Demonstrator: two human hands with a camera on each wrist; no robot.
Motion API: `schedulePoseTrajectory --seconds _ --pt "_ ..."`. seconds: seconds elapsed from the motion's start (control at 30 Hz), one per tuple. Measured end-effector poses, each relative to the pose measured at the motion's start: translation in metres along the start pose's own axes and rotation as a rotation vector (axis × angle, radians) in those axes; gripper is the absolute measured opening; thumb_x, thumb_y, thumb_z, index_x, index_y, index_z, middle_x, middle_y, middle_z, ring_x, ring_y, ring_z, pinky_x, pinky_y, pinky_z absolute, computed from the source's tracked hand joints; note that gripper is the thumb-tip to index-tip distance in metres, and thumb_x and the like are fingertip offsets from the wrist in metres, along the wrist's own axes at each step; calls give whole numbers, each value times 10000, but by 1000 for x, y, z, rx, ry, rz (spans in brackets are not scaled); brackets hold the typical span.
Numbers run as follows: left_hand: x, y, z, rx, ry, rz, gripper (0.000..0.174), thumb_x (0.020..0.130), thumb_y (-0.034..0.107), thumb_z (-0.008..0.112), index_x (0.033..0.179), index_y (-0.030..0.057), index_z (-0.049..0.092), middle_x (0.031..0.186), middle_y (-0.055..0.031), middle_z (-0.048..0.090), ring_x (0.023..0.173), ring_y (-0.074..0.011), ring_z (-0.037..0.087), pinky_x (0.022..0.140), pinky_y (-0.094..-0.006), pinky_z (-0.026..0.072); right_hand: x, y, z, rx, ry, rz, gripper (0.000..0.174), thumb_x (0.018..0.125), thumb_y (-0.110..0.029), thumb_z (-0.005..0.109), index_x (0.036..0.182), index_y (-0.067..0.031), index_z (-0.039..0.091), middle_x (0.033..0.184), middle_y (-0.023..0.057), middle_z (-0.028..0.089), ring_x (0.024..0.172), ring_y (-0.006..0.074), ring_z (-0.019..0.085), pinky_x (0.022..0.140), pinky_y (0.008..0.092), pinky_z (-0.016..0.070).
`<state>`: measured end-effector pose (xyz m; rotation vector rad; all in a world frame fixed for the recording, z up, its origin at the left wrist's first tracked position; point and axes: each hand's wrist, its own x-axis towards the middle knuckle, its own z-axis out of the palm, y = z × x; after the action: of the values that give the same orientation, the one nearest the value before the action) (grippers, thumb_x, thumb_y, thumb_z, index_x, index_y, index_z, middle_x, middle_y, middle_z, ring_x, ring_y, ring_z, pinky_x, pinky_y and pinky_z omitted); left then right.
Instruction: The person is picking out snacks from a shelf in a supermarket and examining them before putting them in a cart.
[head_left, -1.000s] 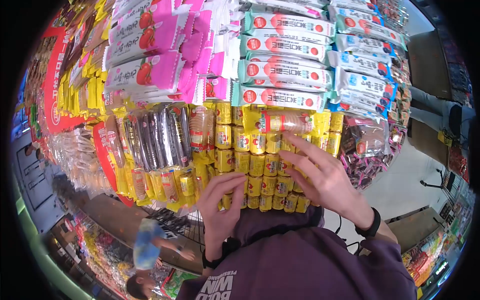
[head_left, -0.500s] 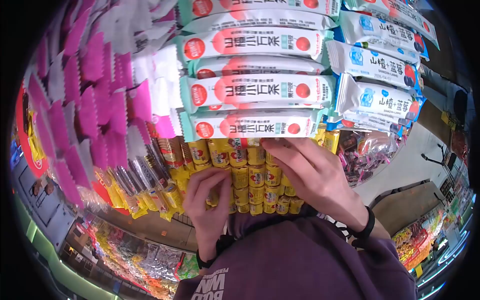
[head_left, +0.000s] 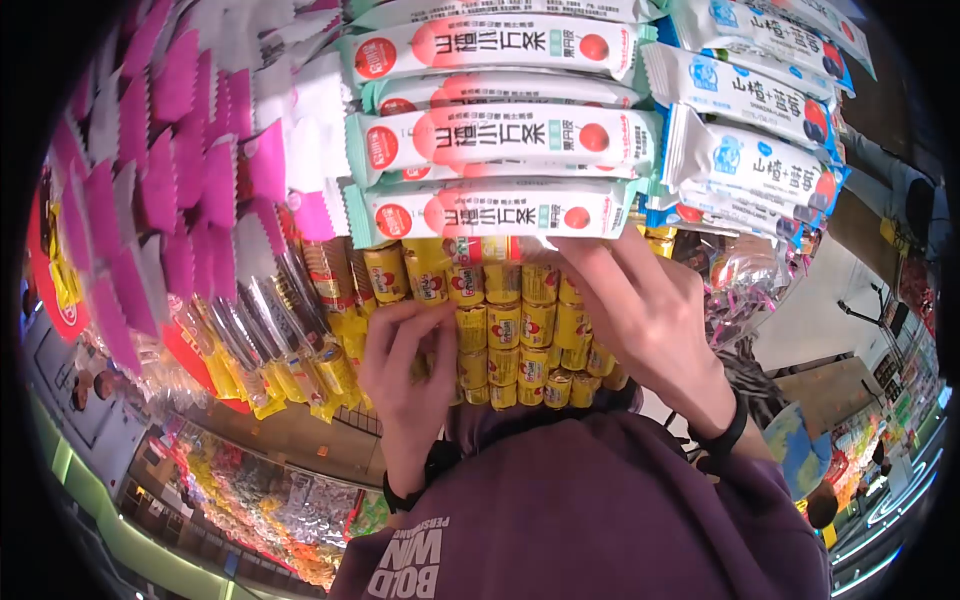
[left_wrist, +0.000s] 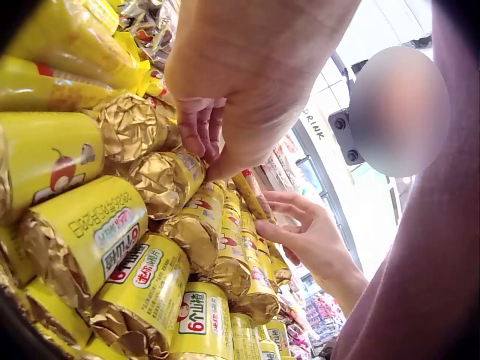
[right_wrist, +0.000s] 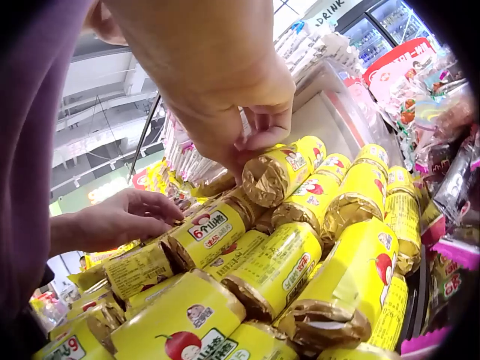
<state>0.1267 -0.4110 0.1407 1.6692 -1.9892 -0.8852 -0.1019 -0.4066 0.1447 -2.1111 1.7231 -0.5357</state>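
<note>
Yel. rolls (head_left: pixel 502 327) are sitting below mint-tipped bars (head_left: pixel 495 212). R hand (head_left: pixel 648 310), earlier clear of bars, is now hiding fingertips behind them, grip unclear; L hand (head_left: pixel 405 365), lower-left of bars, is touching rolls w/ fingers bending loosely, narrow.

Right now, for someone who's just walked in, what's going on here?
A person has both hands at stacked yellow rolls. The left hand has its fingers bent at the rolls; the right hand reaches in too, its fingertips partly hidden by white bars in the head view. Whether either grips a roll is unclear.
</note>
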Motion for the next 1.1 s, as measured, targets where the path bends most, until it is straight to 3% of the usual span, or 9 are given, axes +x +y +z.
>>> schedulePoseTrajectory --seconds 0.13,0.2,0.3,0.4,0.57,0.63,0.8,0.93,1.1 --pt "4 4 -1 -90 54 61 237 794 -92 692 1006 13 686 943 -92 622 711 -134 615 598 -247 498 2 -5 3 -33 75 -50 463 698 -12 620 1156 -77 603 1021 76 570 678 155 639 520 292 524" --pt "3 9 -7 -143 67 52 223 818 -81 676 1022 8 680 973 -117 643 736 -147 627 634 -255 512 3 -5 6 67 179 -83 354 773 -28 659 1122 -50 605 928 66 603 645 167 636 508 303 512" --pt "-4 20 -11 -461 -43 -138 214 911 1 615 1123 -24 636 1050 -129 667 839 -167 665 714 -262 528 -3 -13 4 176 270 -82 239 850 -98 701 1061 -30 614 778 57 597 577 189 612 496 317 493" --pt "-3 44 -14 -755 -214 -253 316 1003 127 502 1238 -81 538 1100 -137 659 934 -188 665 792 -286 533 -18 -22 2 220 315 -119 265 830 -102 713 1069 -28 625 775 59 584 576 193 592 498 309 486" --pt "-18 58 -2 -953 -310 -212 446 1051 243 395 1318 -108 454 1174 -222 629 1017 -227 648 917 -353 512 -52 -40 -13 34 403 -340 389 721 -109 619 1106 -102 678 1094 56 626 734 130 584 558 225 475" --pt "-22 67 -2 -1045 -373 -215 467 1051 272 391 1331 -96 455 1227 -227 609 1050 -219 637 947 -356 494 -64 -42 -10 110 458 -386 355 736 -141 642 1085 -102 687 1099 59 624 750 138 587 581 233 478" --pt "-40 67 -1 -1036 -404 -159 329 1020 217 501 1212 -38 581 1049 -71 671 905 -72 606 795 -232 472 -102 -49 -19 295 432 -381 391 752 -331 774 1050 -88 698 1121 66 629 800 171 611 658 277 491" --pt "-50 79 0 -971 -478 -87 296 1010 196 518 1181 -34 593 997 -43 657 855 -50 566 732 -217 449 -118 -52 -19 313 606 -312 363 712 -285 820 993 -84 708 1060 58 661 772 164 621 638 254 490" --pt "-55 90 6 -945 -501 -9 287 1010 167 503 1186 -45 583 1014 -55 655 876 -64 569 754 -229 456 -128 -45 -24 273 624 -326 308 688 -192 819 957 -89 711 1049 63 671 769 160 630 628 263 504"
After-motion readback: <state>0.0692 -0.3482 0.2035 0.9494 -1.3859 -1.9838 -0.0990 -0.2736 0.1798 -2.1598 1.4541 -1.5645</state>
